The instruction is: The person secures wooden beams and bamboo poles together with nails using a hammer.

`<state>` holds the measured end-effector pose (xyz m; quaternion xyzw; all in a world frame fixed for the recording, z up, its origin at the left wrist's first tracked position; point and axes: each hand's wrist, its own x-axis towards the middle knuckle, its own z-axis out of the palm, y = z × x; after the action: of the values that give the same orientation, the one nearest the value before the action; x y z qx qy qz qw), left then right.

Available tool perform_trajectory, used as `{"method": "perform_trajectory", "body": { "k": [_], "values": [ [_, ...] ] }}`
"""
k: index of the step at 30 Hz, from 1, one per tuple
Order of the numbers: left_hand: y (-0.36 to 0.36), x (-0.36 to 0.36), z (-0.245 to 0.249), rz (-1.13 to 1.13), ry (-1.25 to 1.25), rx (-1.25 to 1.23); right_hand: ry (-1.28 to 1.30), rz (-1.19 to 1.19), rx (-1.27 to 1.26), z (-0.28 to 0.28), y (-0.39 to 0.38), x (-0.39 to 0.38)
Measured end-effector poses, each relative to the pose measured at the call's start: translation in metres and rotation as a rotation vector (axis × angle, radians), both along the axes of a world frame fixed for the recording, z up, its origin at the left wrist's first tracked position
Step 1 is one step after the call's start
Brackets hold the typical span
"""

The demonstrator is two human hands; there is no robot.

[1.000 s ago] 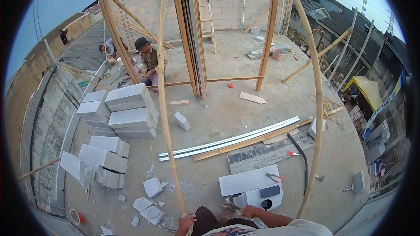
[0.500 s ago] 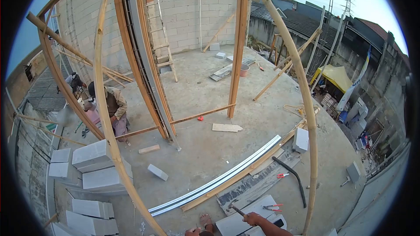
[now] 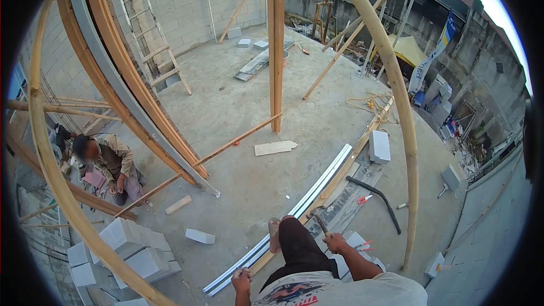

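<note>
My right hand (image 3: pixel 335 242) is wrapped round the handle of a hammer (image 3: pixel 323 225), its head pointing away from me over the edge of a wooden plank. Red-handled pliers (image 3: pixel 364 245) lie just right of that hand on pale blocks (image 3: pixel 344 265). My left hand (image 3: pixel 242 276) is closed, above the near end of the shiny metal channels (image 3: pixel 266 242). Whatever its fingers pinch is too small to make out. Between my hands my dark-clad knee (image 3: pixel 303 243) is bent, with one bare foot (image 3: pixel 275 232) by the channels.
A long wooden plank (image 3: pixel 340 178), a black hose (image 3: pixel 381 204) and a red-handled tool (image 3: pixel 364 199) lie ahead. Pale blocks (image 3: pixel 141 255) are stacked at left, near a crouching co-worker (image 3: pixel 113 161). A bamboo pole (image 3: pixel 405 113) and timber post (image 3: pixel 276 51) stand upright.
My view has tilted down and turned right, bringing my shirt and knee into sight. My right hand still grips the hammer. My left hand now shows more fully, over the channels.
</note>
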<state>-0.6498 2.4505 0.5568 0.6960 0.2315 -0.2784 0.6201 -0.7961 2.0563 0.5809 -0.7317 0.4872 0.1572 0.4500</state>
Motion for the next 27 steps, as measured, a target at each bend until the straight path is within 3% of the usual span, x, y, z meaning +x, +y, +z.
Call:
{"method": "perform_trajectory", "body": {
  "k": [3,6,8,9,11,13,17,20,22,24,26,27],
  "values": [
    [-0.011,0.054,-0.006,0.067,-0.036,0.074,0.090,-0.335,0.349,-0.057,-0.030,0.030],
    [-0.042,0.125,-0.015,0.174,-0.045,0.083,0.220,-0.442,0.467,-0.131,-0.061,0.059],
    [-0.061,0.175,-0.033,0.145,-0.058,0.081,0.454,0.041,0.187,-0.141,-0.086,0.105],
    [-0.067,0.201,-0.049,0.061,-0.010,0.153,0.525,0.162,0.199,-0.107,-0.105,0.144],
    [-0.093,0.256,-0.044,-0.086,0.057,0.272,0.532,0.187,0.313,-0.122,-0.139,0.189],
    [-0.152,0.321,-0.026,-0.153,-0.065,0.146,0.410,0.306,0.442,-0.169,-0.173,0.212],
    [-0.243,0.429,0.016,-0.143,-0.204,0.086,0.530,0.345,0.319,-0.041,-0.240,0.295],
    [-0.295,0.495,0.032,-0.190,-0.264,0.078,0.344,0.198,0.237,0.002,-0.267,0.337],
    [-0.324,0.531,0.032,-0.347,-0.257,-0.047,0.103,0.100,-0.014,0.040,-0.271,0.369],
    [-0.358,0.568,0.033,-0.377,-0.262,-0.057,0.093,0.045,-0.160,0.056,-0.269,0.392],
    [-0.392,0.607,0.041,-0.374,-0.276,-0.090,-0.016,-0.272,-0.152,0.104,-0.256,0.421],
    [-0.418,0.635,0.051,-0.354,-0.288,-0.136,-0.036,-0.353,-0.199,0.102,-0.252,0.427]
  ]
}}
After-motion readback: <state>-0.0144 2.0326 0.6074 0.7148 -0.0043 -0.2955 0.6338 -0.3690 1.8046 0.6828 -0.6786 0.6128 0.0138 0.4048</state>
